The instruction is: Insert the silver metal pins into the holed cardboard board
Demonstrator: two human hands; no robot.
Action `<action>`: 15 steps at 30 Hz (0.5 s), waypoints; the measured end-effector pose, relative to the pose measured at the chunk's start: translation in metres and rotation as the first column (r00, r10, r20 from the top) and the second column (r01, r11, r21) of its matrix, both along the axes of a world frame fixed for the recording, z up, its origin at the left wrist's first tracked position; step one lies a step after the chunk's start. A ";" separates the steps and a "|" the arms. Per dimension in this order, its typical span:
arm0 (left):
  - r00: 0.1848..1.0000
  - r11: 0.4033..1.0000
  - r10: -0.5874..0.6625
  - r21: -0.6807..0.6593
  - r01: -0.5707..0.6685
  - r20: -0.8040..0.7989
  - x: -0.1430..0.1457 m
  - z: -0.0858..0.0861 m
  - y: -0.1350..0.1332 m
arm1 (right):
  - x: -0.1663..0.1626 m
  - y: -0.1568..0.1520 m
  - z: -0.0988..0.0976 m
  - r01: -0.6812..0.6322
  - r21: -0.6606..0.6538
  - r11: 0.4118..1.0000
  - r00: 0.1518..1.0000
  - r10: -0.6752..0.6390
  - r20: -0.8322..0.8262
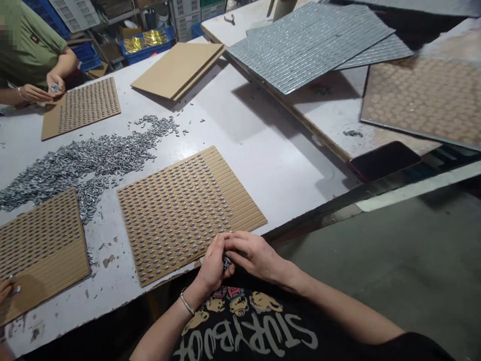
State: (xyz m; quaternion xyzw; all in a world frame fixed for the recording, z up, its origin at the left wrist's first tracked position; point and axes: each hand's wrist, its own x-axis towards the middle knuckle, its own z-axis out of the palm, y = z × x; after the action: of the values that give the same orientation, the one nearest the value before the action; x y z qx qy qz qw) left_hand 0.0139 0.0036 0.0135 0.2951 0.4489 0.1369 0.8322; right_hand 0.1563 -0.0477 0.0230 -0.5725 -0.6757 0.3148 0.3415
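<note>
The left grip (212, 264), half curled, cups silvery pieces (226, 261).

Tan board (238, 193) | flat, mostly studded | silver pieces (226, 261) | in left grip (214, 263)

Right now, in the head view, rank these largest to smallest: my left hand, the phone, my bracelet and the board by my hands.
1. Board
2. Phone and left hand: too alike to rank
3. Bracelet
</note>
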 end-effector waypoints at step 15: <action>0.999 0.995 0.037 0.097 -0.037 0.005 -0.002 -0.005 0.003 | -0.003 0.004 -0.004 0.003 0.060 0.998 0.988 -0.012 0.152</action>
State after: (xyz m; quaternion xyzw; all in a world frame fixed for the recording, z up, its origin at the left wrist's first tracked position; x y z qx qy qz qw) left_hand 0.0117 0.0068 0.0089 0.3268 0.4458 0.1744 0.8149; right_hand 0.1533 -0.0432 0.0189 -0.5870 -0.7068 0.2484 0.3069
